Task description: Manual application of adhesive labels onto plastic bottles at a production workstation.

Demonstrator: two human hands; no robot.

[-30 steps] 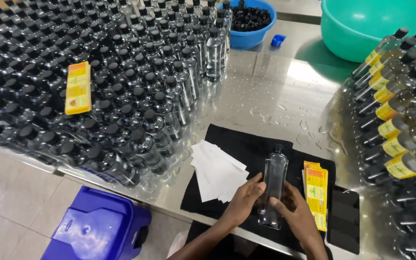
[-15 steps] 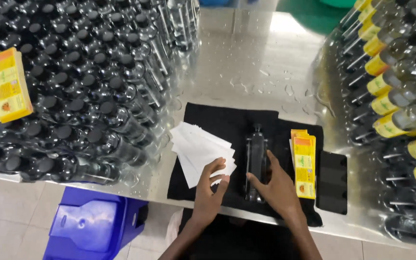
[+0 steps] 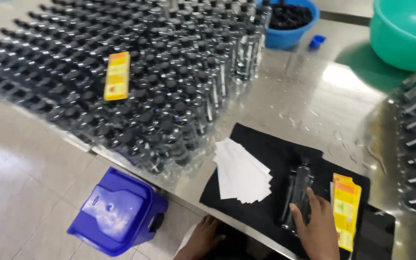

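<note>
Lying lower right of the frame on the black cloth mat (image 3: 266,159), the clear plastic bottle (image 3: 297,190) ran lengthwise upward from the right hand (image 3: 319,226), whose grip pressed flat on it; left hand (image 3: 202,239) hung empty below the worktop (image 3: 309,96).

1. Shiny metal surface (image 3: 309,101), wet with droplets.
2. Massed black-capped clear bottles (image 3: 136,82) at ten o'clock.
3. Blue bowl (image 3: 290,21) at twelve, teal basin (image 3: 403,33) at one.
4. Black cloth (image 3: 270,192) at five.

Bottling workshop: massed capped bottles (image 3: 169,82)
</note>
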